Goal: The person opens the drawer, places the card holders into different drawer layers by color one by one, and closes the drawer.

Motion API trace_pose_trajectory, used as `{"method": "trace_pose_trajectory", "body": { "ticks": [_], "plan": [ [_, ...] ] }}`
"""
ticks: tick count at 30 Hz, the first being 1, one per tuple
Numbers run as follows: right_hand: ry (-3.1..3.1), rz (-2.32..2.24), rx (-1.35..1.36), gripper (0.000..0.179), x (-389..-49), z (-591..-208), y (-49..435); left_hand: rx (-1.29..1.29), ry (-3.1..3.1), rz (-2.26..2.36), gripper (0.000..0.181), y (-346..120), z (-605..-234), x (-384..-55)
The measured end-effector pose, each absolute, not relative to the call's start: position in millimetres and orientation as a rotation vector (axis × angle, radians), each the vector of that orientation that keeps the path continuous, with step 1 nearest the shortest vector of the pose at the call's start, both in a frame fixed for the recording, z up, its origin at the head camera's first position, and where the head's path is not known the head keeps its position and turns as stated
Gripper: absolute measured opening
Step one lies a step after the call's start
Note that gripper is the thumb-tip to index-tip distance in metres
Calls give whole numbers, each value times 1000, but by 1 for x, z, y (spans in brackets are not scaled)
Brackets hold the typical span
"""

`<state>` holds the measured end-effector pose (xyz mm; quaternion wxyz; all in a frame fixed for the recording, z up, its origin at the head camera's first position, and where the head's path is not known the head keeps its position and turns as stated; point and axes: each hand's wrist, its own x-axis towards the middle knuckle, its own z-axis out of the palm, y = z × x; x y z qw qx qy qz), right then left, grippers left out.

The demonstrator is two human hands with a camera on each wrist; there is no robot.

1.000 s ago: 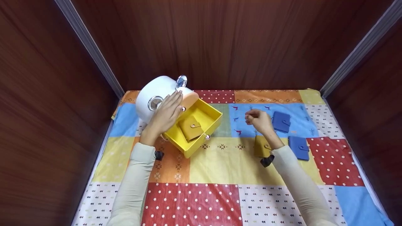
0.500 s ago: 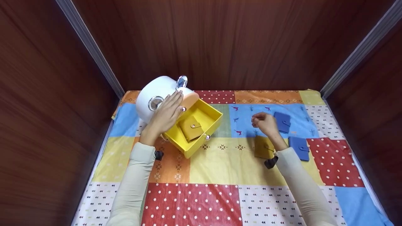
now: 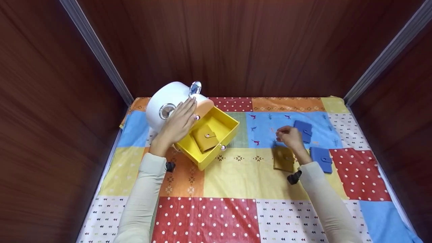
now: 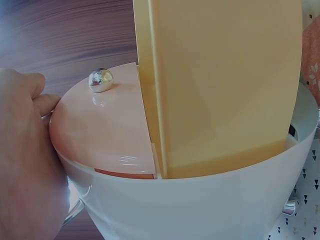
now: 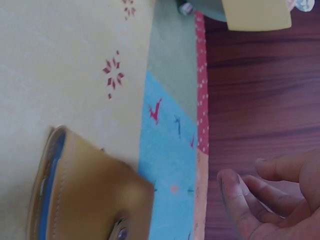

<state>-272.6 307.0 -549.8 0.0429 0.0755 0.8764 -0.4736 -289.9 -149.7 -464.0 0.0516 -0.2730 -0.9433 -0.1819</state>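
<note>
My left hand (image 3: 179,119) rests with straight fingers on a white rounded drawer box (image 3: 168,92). Its yellow drawer (image 3: 220,156) is pulled out, with a mustard snap-strap wallet (image 3: 203,139) lying inside. Beside that drawer, a peach-coloured drawer (image 4: 100,130) with a silver knob is closed in the left wrist view. My right hand (image 3: 291,136) hovers over the far end of another mustard wallet (image 3: 282,162) on the cloth. Its fingers are loosely curled and hold nothing, and the right wrist view shows thumb and forefinger apart.
Two blue wallets lie to the right, one (image 3: 306,131) behind the right hand and one (image 3: 319,158) beside its wrist. A patchwork cloth (image 3: 236,182) covers the table. Dark wood panels (image 3: 236,50) close in the back and both sides.
My right hand has drifted right and slightly toward me, to above the mustard wallet on the cloth. The left hand, box and drawer have stayed put.
</note>
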Motion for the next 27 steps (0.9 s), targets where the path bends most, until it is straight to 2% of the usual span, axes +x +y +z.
{"method": "trace_pose_trajectory", "body": {
  "ticks": [27],
  "plan": [
    [2736, -1276, 332, 40, -259, -569, 328, -809, -2882, -555, 60, -149, -464, -288]
  ]
}}
